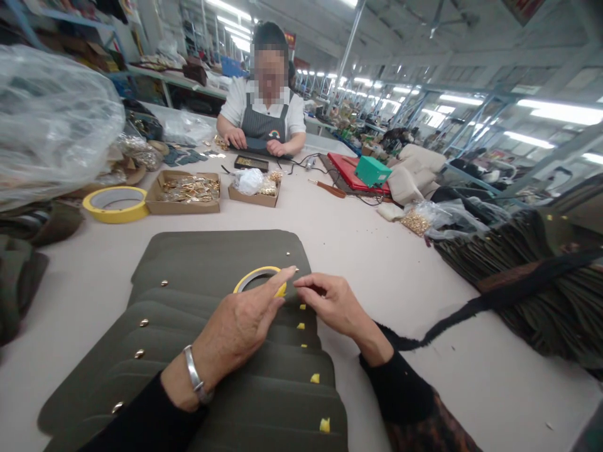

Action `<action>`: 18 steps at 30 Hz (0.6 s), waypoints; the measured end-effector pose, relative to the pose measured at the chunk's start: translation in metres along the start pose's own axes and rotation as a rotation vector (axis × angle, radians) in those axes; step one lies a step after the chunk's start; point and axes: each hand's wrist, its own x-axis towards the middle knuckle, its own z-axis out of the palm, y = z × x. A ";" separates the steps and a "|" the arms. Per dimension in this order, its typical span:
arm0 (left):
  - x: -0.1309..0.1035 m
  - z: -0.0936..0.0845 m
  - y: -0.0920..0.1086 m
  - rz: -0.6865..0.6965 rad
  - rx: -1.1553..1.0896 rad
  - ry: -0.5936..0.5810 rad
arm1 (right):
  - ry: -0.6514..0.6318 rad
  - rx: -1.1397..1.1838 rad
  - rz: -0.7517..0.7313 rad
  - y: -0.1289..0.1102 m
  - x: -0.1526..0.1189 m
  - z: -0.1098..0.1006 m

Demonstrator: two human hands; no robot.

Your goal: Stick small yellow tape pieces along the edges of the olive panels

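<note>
Dark olive fabric pieces (188,251) lie overlapped on the table, with metal studs along their left side and small yellow tape bits (315,378) near their right edge. Over the pieces, my left hand (238,326) is closed around a yellow tape roll (242,279), its fingers pointing to the right edge. My right hand (336,304) is just right of the left fingertips, thumb and forefinger pinched together. Whatever is between those fingertips is too small to make out. A stud (288,253) shows near the top right corner of the uppermost piece.
Behind the pieces stand another tape roll (117,204), a box of metal parts (183,188) and a smaller box (254,198). A stack of olive pieces (522,282) with a black strip (452,323) lies right. Plastic bags (56,119) are left. A person (266,119) works opposite.
</note>
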 end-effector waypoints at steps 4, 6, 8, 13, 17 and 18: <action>0.000 0.002 -0.001 -0.049 -0.011 -0.015 | 0.065 0.030 -0.246 -0.009 0.000 0.006; -0.001 0.003 -0.001 -0.062 -0.017 -0.021 | 0.063 -0.008 -0.329 -0.010 0.001 0.009; -0.003 0.005 -0.002 -0.060 -0.002 -0.031 | 0.061 -0.050 -0.381 -0.009 0.001 0.011; -0.004 0.007 -0.001 -0.023 0.032 -0.023 | 0.111 -0.137 -0.452 -0.007 0.000 0.018; -0.002 0.005 0.004 -0.023 -0.024 -0.053 | 0.208 -0.194 -0.464 -0.003 -0.002 0.024; -0.002 0.004 0.006 -0.033 -0.039 -0.062 | 0.234 -0.208 -0.466 -0.003 -0.002 0.026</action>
